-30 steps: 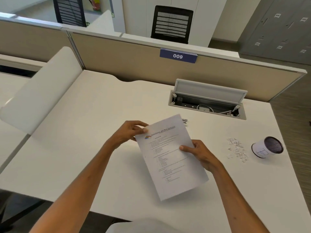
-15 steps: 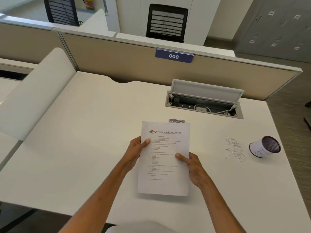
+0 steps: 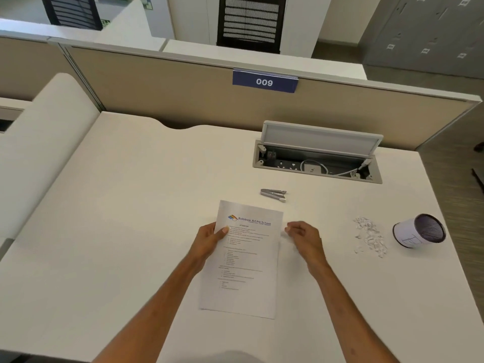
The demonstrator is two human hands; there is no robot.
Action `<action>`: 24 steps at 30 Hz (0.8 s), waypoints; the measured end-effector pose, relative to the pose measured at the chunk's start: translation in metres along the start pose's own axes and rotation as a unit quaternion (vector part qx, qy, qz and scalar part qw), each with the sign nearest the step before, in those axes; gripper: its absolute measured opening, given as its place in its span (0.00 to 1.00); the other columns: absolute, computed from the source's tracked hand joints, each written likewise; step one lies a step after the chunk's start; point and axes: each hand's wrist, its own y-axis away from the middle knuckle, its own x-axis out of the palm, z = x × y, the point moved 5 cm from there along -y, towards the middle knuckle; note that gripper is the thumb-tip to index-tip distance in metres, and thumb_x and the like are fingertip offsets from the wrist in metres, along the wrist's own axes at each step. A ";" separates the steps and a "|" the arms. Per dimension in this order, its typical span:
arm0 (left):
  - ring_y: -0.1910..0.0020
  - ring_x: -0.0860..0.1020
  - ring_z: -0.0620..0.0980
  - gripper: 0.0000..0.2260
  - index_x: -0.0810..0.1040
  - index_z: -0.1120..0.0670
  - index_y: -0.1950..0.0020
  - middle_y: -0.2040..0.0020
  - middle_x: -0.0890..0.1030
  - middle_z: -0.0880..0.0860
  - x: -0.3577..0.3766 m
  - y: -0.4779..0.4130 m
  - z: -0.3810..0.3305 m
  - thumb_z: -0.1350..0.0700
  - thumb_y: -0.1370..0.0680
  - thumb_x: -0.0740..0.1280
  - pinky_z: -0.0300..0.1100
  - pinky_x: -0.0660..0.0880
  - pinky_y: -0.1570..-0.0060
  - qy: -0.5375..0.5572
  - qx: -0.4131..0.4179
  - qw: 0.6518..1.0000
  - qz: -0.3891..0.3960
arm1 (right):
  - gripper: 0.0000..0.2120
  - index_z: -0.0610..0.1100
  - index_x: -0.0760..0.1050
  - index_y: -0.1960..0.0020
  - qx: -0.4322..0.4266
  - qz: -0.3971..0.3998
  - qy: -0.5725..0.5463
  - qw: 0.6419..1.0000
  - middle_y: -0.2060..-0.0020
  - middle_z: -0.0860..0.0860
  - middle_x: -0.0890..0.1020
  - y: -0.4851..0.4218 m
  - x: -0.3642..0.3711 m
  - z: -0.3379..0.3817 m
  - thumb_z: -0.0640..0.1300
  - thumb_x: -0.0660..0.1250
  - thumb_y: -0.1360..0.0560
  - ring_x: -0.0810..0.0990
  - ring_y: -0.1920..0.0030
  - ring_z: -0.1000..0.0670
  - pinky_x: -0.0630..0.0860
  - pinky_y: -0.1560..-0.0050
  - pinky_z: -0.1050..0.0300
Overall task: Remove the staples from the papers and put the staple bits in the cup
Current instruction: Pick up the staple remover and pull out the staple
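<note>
On the white desk [image 3: 117,231], the left forearm comes in from the lower edge and angles up and to the right. The left hand [image 3: 208,243] holds the left edge of the papers [image 3: 251,263]: the thumb lies flat on top of the printed page and the other fingers are tucked under it, out of sight. The papers sit upright in front of the person, heading at the far end, low over the desk (I cannot tell if they rest fully on it). Just beyond their top right corner lies a metal staple remover [image 3: 273,194], untouched. The right hand [image 3: 305,239] hovers just beside the papers' right edge, its wrist angled inward, its fingers loosely curled toward the thumb and holding nothing that shows; it is slightly blurred. Further right a loose pile of pale staple bits [image 3: 369,238] is on the desk, and just beside it the cup [image 3: 417,231] lies tipped on its side, dark mouth facing right.
</note>
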 end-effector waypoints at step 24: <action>0.42 0.88 0.65 0.13 0.85 0.59 0.35 0.41 0.89 0.59 0.005 -0.022 0.002 0.52 0.15 0.70 0.62 0.85 0.40 -0.010 -0.048 0.999 0.014 | 0.11 0.41 0.81 0.42 -0.178 0.029 0.433 0.883 0.45 0.42 0.78 -0.137 0.043 0.069 0.34 0.72 0.24 0.80 0.48 0.40 0.78 0.53 0.49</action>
